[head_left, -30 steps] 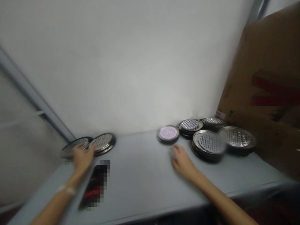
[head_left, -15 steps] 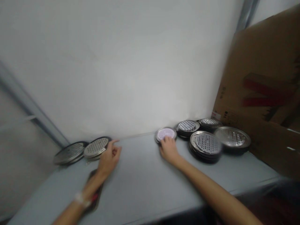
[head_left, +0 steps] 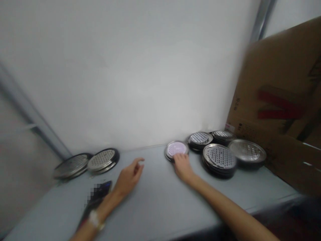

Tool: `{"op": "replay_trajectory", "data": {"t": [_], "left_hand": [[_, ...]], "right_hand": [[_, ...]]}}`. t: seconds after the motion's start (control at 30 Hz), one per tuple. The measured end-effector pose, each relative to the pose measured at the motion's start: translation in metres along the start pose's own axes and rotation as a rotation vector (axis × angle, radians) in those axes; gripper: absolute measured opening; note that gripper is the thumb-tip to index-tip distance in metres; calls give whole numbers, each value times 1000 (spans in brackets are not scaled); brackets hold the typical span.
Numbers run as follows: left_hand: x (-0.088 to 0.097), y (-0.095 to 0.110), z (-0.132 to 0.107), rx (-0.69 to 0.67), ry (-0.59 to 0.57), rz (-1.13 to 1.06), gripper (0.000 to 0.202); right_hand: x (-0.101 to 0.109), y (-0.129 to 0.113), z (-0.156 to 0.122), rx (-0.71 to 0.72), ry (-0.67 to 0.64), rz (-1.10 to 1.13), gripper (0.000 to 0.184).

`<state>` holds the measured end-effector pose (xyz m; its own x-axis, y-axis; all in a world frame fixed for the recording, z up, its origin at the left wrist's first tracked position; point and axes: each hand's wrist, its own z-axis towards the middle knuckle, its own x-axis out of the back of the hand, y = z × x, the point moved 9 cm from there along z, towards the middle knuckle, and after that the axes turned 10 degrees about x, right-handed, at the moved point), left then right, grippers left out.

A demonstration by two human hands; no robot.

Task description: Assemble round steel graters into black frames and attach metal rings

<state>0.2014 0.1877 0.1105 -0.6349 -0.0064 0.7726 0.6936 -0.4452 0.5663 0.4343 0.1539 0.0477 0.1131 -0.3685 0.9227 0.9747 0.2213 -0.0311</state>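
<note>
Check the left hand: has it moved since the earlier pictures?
Yes. The left hand has moved rightward, off the round metal strainer it was touching at first, and is now apart from it, further toward the middle of the table.

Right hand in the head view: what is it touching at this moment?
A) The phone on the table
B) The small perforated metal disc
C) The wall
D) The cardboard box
B. The fingertips of the right hand rest on the near rim of the small perforated metal disc.
</note>
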Motion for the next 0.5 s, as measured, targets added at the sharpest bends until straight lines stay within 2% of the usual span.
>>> {"op": "replay_trajectory", "data": {"t": [0.13,0.3,0.4,0.5], "left_hand": [[-15,10,-5,4,-88,6,29],[-43,13,-13,92,-181,-160,38],[-72,14,-23,182,-330,-318,46],[-95,26,-31,178,-438,-354,44]], "right_hand": [[10,-14,-30,45,20,35,33],[22,-45,-102,95,36,66,43],[41,-55,-147,102,197,109,45],[57,-60,-176,110,293,154,44]]}}
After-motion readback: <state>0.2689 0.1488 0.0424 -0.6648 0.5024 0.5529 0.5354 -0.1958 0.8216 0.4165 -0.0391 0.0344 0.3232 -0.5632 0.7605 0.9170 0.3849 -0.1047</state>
